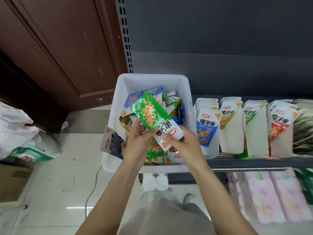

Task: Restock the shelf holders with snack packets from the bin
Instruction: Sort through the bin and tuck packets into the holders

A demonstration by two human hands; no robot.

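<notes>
Both hands, the left hand (138,141) and right hand (182,143), pinch a glossy green packet (152,116) above the bin (116,92); its slick film could slip, or land in the wrong holder (250,129).

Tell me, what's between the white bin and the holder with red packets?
In the head view, three white holders stand between the white bin and the red-packet holder: one with blue packets, then two more.

Bin (189,92) w/ packets (135,100) on shelf (254,162), left of holders (233,133)

Green snack packets (153,118) tilted above white bin (152,78) beside stocked shelf holders (210,150).
</notes>
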